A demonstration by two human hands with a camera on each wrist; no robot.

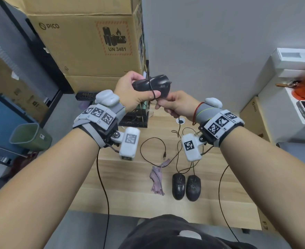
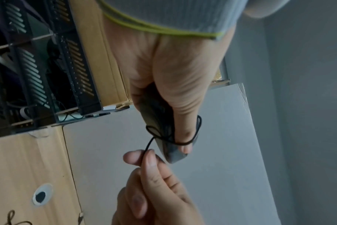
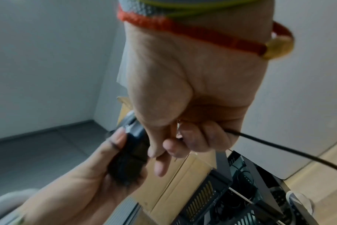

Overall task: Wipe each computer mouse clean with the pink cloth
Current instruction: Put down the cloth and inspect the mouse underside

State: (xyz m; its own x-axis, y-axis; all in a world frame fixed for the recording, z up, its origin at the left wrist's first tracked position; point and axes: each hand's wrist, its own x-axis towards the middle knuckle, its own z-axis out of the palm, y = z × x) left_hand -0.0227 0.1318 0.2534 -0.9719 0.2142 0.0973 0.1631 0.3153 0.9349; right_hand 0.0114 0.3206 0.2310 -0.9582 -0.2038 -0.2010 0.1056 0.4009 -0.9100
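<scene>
My left hand [image 1: 130, 92] holds a black wired mouse [image 1: 151, 84] up in the air above the far part of the table, thumb pressed on it; its thin black cable [image 2: 197, 129] is looped around the mouse and my thumb. My right hand [image 1: 175, 105] pinches that cable [image 2: 147, 146] just below the mouse, and the cord [image 3: 279, 146] trails away through the curled fingers. Two more black mice [image 1: 178, 186] [image 1: 193, 187] lie side by side on the wooden table [image 1: 123, 186]. The pink cloth [image 1: 157, 178] lies crumpled to their left.
Loose mouse cables [image 1: 153, 151] curl over the table. A black wire rack [image 1: 135, 115] stands behind my hands, large cardboard boxes [image 1: 87, 44] at back left, white boxes [image 1: 291, 69] at right. A green bin [image 1: 29, 137] sits on the floor at left.
</scene>
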